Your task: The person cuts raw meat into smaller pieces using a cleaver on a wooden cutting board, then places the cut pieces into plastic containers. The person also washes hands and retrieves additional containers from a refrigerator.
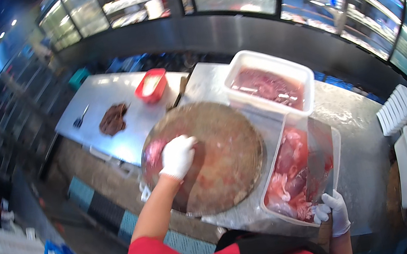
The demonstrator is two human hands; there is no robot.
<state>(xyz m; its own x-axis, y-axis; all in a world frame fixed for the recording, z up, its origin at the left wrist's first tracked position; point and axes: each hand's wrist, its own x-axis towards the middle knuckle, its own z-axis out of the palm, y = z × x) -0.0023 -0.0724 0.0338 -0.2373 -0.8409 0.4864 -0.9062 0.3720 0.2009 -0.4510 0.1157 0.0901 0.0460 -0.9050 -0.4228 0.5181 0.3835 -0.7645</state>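
Note:
My left hand (178, 156), in a white glove, is curled on a piece of raw red meat (154, 151) at the left side of a round wooden chopping block (224, 155). My fingers partly hide the meat. At the lower right, my gloved right hand (334, 212) grips the wooden handle of a cleaver (318, 156). Its broad, blood-smeared blade points away from me, above a clear plastic tub (273, 180). Large pieces of raw meat (290, 152) lie in that tub, partly covered by the blade.
Behind the tub stands a white bin (235, 61) of meat in reddish liquid. The left steel table (117, 143) carries a dark piece of meat (113, 120), a red basket (153, 97) and a small dark-ended tool (81, 117). White trays (396, 109) stand at the right.

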